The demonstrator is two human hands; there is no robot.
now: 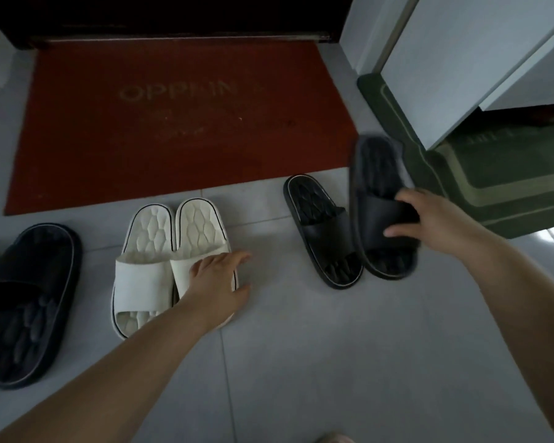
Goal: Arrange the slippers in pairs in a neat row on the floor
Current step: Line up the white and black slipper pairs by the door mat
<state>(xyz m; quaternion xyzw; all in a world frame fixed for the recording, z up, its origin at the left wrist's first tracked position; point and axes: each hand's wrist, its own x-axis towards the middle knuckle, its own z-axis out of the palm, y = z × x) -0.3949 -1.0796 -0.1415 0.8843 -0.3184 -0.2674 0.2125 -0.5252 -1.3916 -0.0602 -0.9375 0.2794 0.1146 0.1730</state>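
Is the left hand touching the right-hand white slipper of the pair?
Touching. The head view shows the left hand resting on the strap of the white slipper, its palm covering the strap's outer edge, with no gap visible.

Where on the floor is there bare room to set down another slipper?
Bare tile lies between the white pair and the black slipper on the floor, where the left hand rests. The near tiles between both arms are free too. It is crowded at the right, where the right hand holds a black slipper by the green mat.
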